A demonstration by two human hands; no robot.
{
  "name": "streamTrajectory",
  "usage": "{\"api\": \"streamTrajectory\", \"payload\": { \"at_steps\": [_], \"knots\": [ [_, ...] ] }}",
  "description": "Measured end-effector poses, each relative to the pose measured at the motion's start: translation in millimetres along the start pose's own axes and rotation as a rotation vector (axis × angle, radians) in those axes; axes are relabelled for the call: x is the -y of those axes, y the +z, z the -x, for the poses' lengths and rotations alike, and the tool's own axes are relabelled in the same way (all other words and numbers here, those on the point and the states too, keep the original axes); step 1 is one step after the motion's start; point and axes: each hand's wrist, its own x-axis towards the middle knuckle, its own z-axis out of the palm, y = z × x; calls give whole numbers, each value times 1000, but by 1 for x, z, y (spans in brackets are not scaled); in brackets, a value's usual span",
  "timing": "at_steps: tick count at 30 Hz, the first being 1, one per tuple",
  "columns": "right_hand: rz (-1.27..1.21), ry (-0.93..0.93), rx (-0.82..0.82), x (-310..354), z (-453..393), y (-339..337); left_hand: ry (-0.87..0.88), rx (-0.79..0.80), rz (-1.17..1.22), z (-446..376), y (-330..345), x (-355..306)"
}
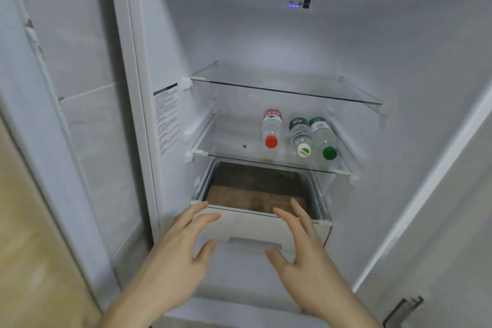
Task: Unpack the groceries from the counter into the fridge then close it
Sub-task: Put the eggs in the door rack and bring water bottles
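The fridge stands open in front of me. Three water bottles lie on the lower glass shelf (226,153): one with a red cap (271,128), one with a white cap (300,134) and one with a green cap (323,137). Below it a white drawer (250,226) is pulled out, with a brown flat thing (253,198) on its bottom. My left hand (175,255) and my right hand (300,250) hover at the drawer's front with fingers straight and spread. Neither hand holds anything. No counter or groceries show.
An upper glass shelf (287,90) holds nothing. The fridge's left wall carries a printed label (166,120). The open door's edge (426,189) runs down the right side. A tiled wall (87,114) and a tan panel (32,247) stand at the left.
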Motion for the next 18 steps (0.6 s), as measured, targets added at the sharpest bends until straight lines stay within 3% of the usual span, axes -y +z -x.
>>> {"api": "streamTrajectory", "payload": {
  "at_steps": [12,18],
  "knots": [
    [-115,-97,163,0,95,8,-211,-87,-91,151,-12,-42],
    [-63,-164,366,21,138,35,-341,-112,-188,252,-37,-43]
  ]
}}
